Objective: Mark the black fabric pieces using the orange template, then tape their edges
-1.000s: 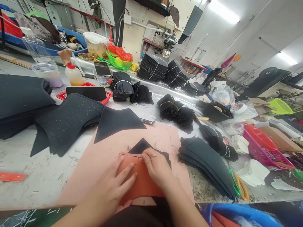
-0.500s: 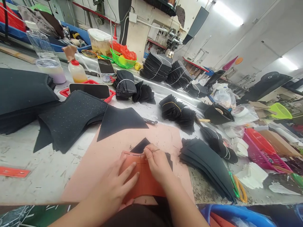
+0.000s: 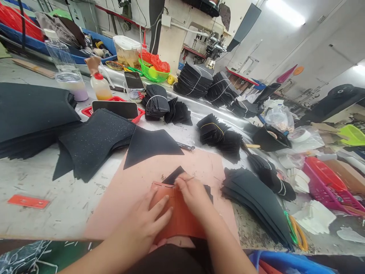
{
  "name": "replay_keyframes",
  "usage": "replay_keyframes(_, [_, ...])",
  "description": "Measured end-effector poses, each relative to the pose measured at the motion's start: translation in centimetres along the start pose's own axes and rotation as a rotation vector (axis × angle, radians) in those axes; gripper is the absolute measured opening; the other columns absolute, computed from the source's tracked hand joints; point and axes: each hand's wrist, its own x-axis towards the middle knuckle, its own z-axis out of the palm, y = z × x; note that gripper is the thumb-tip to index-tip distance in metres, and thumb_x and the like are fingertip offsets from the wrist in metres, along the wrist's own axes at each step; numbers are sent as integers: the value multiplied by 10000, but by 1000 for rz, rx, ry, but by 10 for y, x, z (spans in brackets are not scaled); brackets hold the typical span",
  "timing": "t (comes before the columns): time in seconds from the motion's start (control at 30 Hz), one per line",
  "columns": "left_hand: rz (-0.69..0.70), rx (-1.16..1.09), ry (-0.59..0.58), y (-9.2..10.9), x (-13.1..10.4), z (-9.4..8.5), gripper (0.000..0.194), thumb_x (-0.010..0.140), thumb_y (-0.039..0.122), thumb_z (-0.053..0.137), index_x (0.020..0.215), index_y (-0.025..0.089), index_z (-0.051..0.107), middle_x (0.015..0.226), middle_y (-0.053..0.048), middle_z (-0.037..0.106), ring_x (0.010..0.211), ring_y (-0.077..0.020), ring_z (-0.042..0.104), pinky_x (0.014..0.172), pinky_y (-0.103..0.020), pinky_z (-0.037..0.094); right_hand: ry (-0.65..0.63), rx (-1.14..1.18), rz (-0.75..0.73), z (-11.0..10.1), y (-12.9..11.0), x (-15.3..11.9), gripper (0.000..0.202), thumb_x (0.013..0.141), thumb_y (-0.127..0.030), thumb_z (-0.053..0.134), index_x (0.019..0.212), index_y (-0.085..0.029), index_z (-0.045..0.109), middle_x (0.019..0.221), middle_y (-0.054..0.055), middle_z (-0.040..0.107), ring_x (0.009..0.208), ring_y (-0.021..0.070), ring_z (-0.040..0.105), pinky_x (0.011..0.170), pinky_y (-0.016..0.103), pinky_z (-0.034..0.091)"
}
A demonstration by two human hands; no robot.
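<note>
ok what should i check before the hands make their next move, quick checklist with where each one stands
Template steadied: ok, left hand rests on the orange template
Thin tool gripped: ok, right hand pinches it
Tool tip placed: cannot tell, fingers hide it
Black piece fully covered: not ok, it sticks out past the template's top edge
All template slots visible: cannot tell, right hand blocks part of the edge
Pink sheet under the work: ok
</note>
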Motion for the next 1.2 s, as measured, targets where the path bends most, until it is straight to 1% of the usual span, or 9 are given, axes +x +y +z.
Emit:
replay_keyframes(0.13, [-1, -13, 7, 0, 2, -1, 506, 751, 576, 569, 1140, 253, 606, 1201, -28, 617, 1208, -377, 446, 950, -474, 407, 160, 38, 188, -25, 39, -15, 348, 894, -407, 313, 684, -215, 514, 603, 19, 591, 597, 177, 591, 588, 272, 439])
replay_keyframes(0.27, [0, -14, 25, -1, 4, -2, 507, 731, 569, 592, 1130, 256, 613, 1196, -26, 620, 1216, -376, 437, 955, -476, 399, 306, 37, 214, -28, 39, -20, 355, 900, -438, 313, 742, -210, 536, 631, 22, 613, 610, 175, 612, 597, 267, 442])
replay_keyframes(0.33, [4, -23, 19, -1, 1, 1, 513, 737, 546, 595, 1155, 249, 599, 1226, -34, 599, 1249, -378, 396, 974, -483, 385, 268, 30, 118, -21, 25, -19, 357, 909, -411, 306, 716, -214, 533, 654, 24, 617, 632, 167, 608, 607, 259, 438])
replay_keyframes(0.47, [9, -41, 4, -2, -2, 5, 512, 746, 491, 590, 1187, 232, 577, 1279, -52, 554, 1299, -386, 322, 989, -500, 378, 83, -11, -20, -4, 1, -14, 321, 911, -321, 310, 689, -217, 517, 630, 10, 596, 610, 155, 578, 618, 255, 427])
replay_keyframes(0.77, [15, -28, 25, -1, 3, 0, 489, 734, 481, 590, 1157, 236, 600, 1237, -40, 589, 1249, -376, 401, 948, -489, 427, 95, -55, -36, -1, -2, -18, 354, 933, -325, 276, 689, -216, 509, 665, 23, 608, 651, 166, 588, 666, 274, 444])
replay_keyframes(0.9, [10, -2, 56, 1, 4, -1, 464, 741, 475, 576, 1137, 237, 608, 1209, -35, 608, 1256, -361, 393, 954, -473, 412, 164, 54, 104, -16, 10, -41, 364, 945, -364, 281, 768, -214, 561, 692, 23, 649, 647, 156, 624, 620, 247, 464])
replay_keyframes(1.03, [45, 51, 69, -5, 3, 0, 454, 744, 462, 554, 1150, 264, 598, 1229, -6, 602, 1249, -344, 408, 955, -444, 404, 277, -30, 206, -29, 33, -69, 277, 921, -334, 346, 848, -219, 587, 806, 35, 661, 751, 174, 613, 669, 268, 472])
replay_keyframes(1.1, [99, 89, 76, -10, 2, 1, 485, 731, 421, 562, 1191, 269, 573, 1249, -7, 589, 1276, -343, 381, 969, -428, 396, 260, -62, 207, -31, 37, -76, 186, 873, -276, 430, 761, -216, 567, 804, 33, 635, 773, 174, 583, 680, 265, 464])
replay_keyframes(1.2, [187, 129, 112, -18, 3, 3, 553, 735, 371, 563, 1272, 252, 509, 1318, -50, 534, 1314, -352, 336, 1019, -443, 362, 187, 18, 287, -27, 27, -77, 81, 778, -178, 539, 712, -214, 509, 693, -9, 581, 663, 147, 546, 598, 231, 437])
